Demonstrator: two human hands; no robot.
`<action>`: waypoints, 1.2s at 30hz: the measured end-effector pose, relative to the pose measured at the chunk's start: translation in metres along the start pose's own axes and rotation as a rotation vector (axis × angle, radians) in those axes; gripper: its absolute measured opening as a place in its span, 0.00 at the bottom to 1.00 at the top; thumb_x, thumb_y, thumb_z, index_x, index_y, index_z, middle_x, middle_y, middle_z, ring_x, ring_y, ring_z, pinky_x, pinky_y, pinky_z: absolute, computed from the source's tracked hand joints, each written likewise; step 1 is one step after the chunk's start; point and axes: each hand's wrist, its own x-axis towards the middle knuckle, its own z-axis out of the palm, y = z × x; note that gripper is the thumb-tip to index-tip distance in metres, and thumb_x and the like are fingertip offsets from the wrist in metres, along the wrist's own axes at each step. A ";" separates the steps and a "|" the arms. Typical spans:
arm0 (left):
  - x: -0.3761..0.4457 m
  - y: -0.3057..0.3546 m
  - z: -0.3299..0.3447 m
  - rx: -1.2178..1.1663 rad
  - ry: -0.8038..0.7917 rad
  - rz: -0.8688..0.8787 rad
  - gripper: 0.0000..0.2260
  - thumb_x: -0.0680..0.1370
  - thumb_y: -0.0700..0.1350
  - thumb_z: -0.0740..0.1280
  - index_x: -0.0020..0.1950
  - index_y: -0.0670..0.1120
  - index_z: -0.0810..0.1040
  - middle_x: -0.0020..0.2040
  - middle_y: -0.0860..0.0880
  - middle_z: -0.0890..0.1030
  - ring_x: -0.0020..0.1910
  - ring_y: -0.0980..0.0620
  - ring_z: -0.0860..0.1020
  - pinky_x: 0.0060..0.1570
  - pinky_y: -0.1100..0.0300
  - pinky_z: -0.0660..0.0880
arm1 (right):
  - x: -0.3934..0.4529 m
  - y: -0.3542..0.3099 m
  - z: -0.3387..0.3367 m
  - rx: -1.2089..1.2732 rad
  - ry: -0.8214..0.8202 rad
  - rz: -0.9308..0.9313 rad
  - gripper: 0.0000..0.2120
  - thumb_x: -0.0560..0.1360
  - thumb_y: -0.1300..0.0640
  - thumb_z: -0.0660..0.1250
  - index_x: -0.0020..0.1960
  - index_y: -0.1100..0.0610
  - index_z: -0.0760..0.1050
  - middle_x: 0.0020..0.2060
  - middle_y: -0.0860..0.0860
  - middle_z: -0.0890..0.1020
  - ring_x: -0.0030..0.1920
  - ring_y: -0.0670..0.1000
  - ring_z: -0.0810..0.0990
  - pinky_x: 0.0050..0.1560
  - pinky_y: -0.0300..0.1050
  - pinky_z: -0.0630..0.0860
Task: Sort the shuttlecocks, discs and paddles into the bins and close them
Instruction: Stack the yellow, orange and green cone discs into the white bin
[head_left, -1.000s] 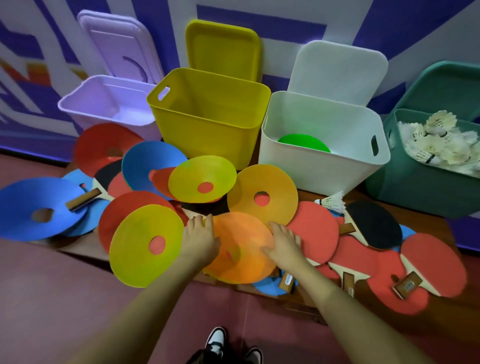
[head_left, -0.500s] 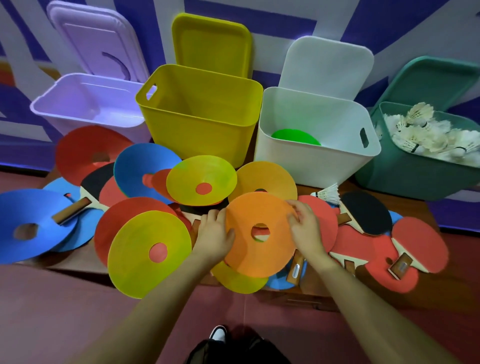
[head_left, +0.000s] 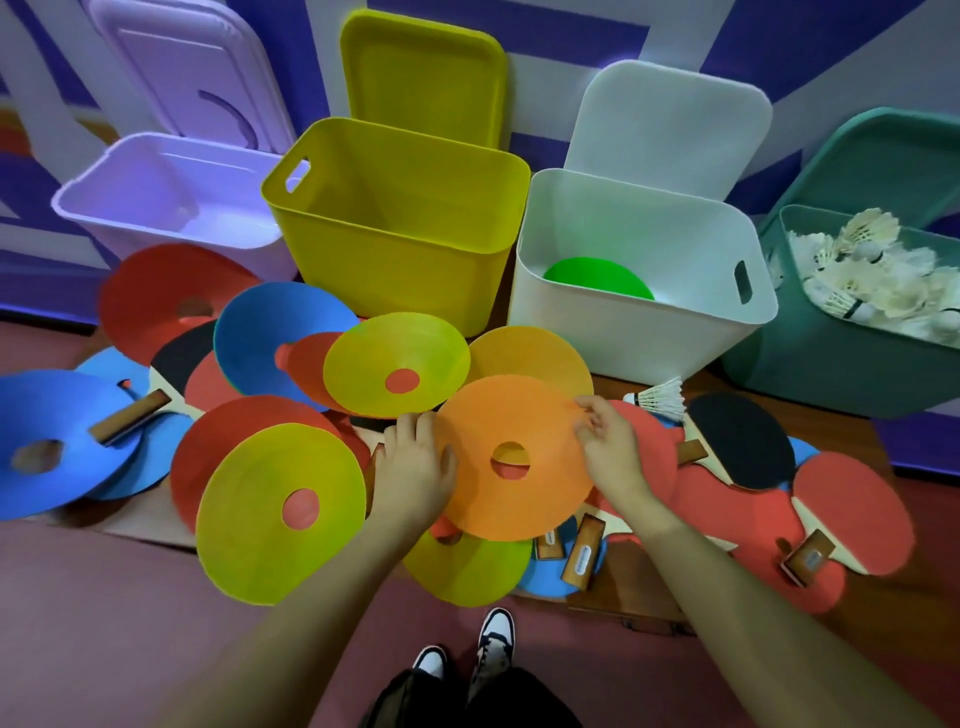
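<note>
at the centre of the pile, both hands hold an orange disc (head_left: 511, 457) lifted above the other pieces. the left hand (head_left: 415, 467) grips its edge at nine o'clock, fingers curled together over the rim, thumb hidden under the disc. the right hand (head_left: 610, 447) pinches the rim at about two o'clock, fingertips bunched on the top face; its thumb cannot be made out clearly.

at seven o'clock from the orange disc lies a large yellow disc (head_left: 280, 514), overlapping a red disc (head_left: 228, 441). at eleven o'clock sits a second yellow disc (head_left: 395, 379), and just beyond the orange one at twelve o'clock a yellow-orange disc (head_left: 530, 353) shows from behind. a blue disc (head_left: 270, 332) lies at ten o'clock, another blue disc (head_left: 47, 436) far out at nine o'clock with a paddle handle (head_left: 130, 415) resting on it. at three to four o'clock lie red paddles (head_left: 852, 499) and a black paddle (head_left: 743, 441), overlapping one another. a lone shuttlecock (head_left: 657, 400) lies at two o'clock, near the white bin.

along the wall at twelve o'clock stand four open bins, lids leaning behind them: a lilac bin (head_left: 156, 208), a yellow bin (head_left: 395, 218), a white bin (head_left: 639, 270) with a green disc (head_left: 597, 270) inside, and a green bin (head_left: 831, 353) holding shuttlecocks (head_left: 872, 270).
</note>
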 end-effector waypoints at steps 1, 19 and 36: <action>-0.001 -0.004 0.004 0.032 0.031 0.018 0.17 0.74 0.46 0.66 0.59 0.37 0.74 0.53 0.38 0.75 0.51 0.35 0.75 0.54 0.42 0.69 | -0.003 0.003 0.004 -0.009 -0.036 0.005 0.11 0.78 0.67 0.59 0.55 0.56 0.74 0.44 0.44 0.77 0.44 0.39 0.75 0.40 0.27 0.70; -0.039 -0.038 0.001 -0.246 -0.013 0.049 0.22 0.77 0.36 0.63 0.71 0.41 0.67 0.62 0.40 0.72 0.58 0.39 0.73 0.53 0.49 0.73 | -0.060 0.033 0.054 -0.394 -0.053 0.008 0.17 0.74 0.60 0.65 0.63 0.56 0.72 0.57 0.55 0.75 0.59 0.57 0.72 0.59 0.56 0.69; -0.052 -0.046 -0.042 -0.494 0.197 0.172 0.16 0.77 0.37 0.65 0.65 0.44 0.75 0.53 0.47 0.78 0.52 0.49 0.75 0.49 0.68 0.65 | -0.083 0.006 0.056 -0.053 -0.030 0.037 0.24 0.74 0.57 0.68 0.68 0.55 0.65 0.62 0.53 0.75 0.62 0.55 0.73 0.63 0.58 0.70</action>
